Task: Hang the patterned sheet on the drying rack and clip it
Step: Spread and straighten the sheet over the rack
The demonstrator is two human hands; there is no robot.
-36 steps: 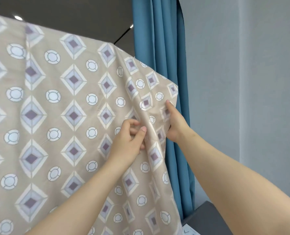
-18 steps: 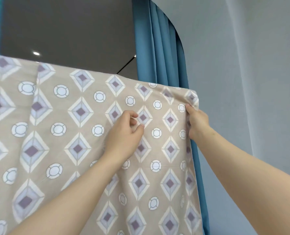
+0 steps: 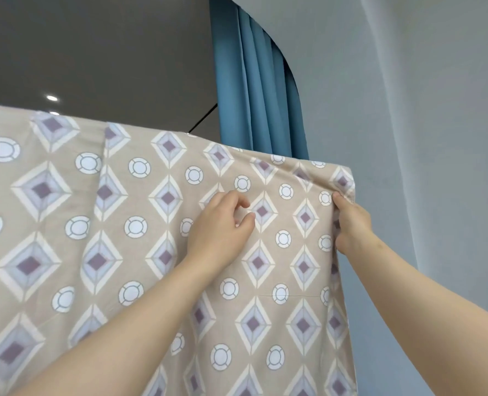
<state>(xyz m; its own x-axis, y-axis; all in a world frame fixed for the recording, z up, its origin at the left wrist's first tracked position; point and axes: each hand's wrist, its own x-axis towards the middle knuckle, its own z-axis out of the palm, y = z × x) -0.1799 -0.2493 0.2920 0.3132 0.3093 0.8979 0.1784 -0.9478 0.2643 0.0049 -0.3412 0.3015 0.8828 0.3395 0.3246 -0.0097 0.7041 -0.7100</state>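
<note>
Reaching up with both bare arms, we meet a patterned sheet [image 3: 140, 252]: matte beige cloth printed with purple diamonds and white rings, draped over a top fold whose support is hidden. It fills the view from 6 to 10 o'clock. Our left hand [image 3: 220, 227], at centre, lies on the cloth with fingers curled; we cannot tell whether they pinch fabric. Our right hand [image 3: 351, 224], at its 3 o'clock, grips the sheet's straight right edge just below the top corner. A pleated blue curtain [image 3: 254, 90] hangs at 12 o'clock. A smooth pale wall [image 3: 422, 138] leaves open room at 3 o'clock.
</note>
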